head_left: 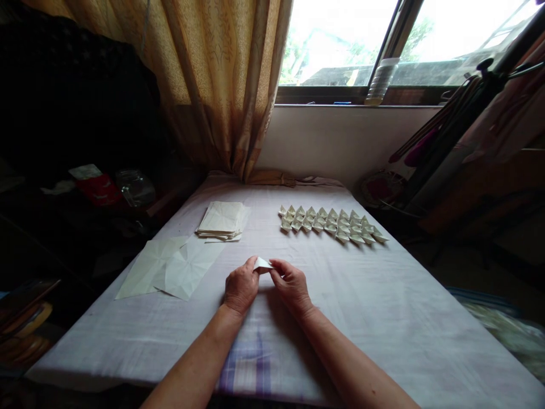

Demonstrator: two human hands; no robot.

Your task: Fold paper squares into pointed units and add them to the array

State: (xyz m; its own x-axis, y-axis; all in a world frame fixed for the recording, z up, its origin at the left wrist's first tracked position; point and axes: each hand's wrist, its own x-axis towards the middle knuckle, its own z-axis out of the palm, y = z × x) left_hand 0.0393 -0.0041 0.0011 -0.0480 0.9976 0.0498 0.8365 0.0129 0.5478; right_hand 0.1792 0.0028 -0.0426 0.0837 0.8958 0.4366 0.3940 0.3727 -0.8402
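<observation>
Between my hands is a small folded piece of white paper (pixel 263 264), held just above the cloth-covered table (pixel 366 318). My left hand (pixel 241 286) pinches its left side, and my right hand (pixel 292 284) grips the right corner between thumb and fingers. Farther back to the right, several folded paper boats (pixel 332 224) stand in close rows. A stack of creased paper sheets (pixel 222 220) lies beyond my left hand. Nearer on the left, loose creased sheets (pixel 187 270) overlap one another. My fingers cover parts of the folded paper.
A yellow patterned curtain (pixel 221 74) hangs to the table's far edge. On the windowsill stands a clear plastic bottle (pixel 382 82). Dark clutter with a red packet (pixel 99 187) and a glass jar (pixel 135 187) lies left of the table. A dark pole (pixel 451 136) leans at the right.
</observation>
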